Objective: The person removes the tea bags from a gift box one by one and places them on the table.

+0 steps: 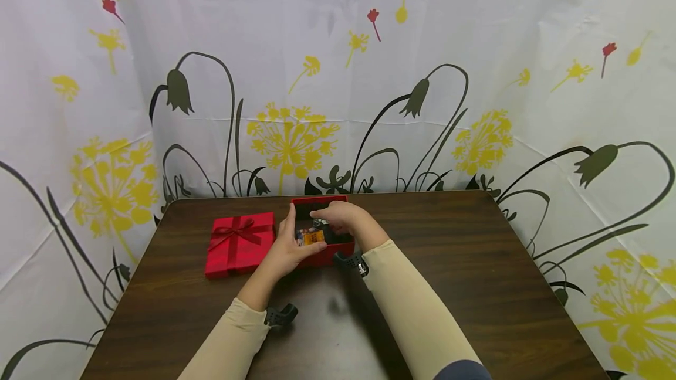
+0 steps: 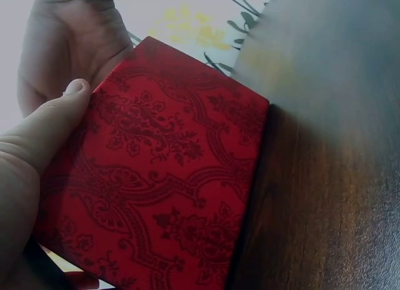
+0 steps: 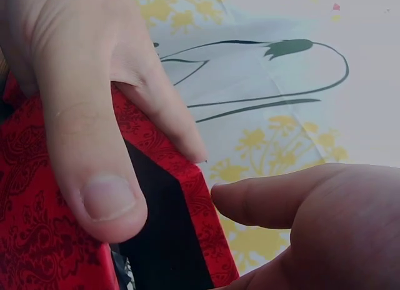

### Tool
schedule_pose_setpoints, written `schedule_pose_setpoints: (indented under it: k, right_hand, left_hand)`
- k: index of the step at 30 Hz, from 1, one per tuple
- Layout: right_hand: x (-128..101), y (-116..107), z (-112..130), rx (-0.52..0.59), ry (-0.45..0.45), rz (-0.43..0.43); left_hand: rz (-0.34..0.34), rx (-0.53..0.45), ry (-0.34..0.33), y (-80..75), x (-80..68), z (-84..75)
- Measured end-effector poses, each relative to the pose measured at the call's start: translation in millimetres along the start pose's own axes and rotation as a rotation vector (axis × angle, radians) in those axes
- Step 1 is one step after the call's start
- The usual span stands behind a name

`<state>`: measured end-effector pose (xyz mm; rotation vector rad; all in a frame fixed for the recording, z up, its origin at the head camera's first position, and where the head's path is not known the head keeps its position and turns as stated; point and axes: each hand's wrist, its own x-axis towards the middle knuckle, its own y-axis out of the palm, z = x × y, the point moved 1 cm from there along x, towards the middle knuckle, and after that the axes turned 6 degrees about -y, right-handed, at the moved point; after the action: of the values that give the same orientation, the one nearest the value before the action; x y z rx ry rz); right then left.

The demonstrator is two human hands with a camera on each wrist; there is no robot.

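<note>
Gripped the open red box (image 1: 322,233) at its left wall with the left hand (image 1: 289,246), thumb laid along the patterned side, fingers wrapped behind. Reached over the box's far rim with the right hand (image 1: 340,219), fingers curled down inside; could not tell whether anything was pinched there. Already packed: small colourful items (image 1: 308,236), just beside the left thumb. Still off: the ribboned lid (image 1: 240,243), resting left of the grip on the table (image 1: 475,286).
</note>
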<state>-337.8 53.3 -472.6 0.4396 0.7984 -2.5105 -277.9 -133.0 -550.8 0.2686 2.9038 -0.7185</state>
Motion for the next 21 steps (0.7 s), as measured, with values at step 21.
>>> schedule_pose_setpoints:
  k: [21]
  right_hand:
    - [9.3, 8.0, -8.0, 0.044, -0.059, 0.043]
  left_hand:
    - [0.017, -0.021, -0.019, -1.0, 1.9, 3.7]
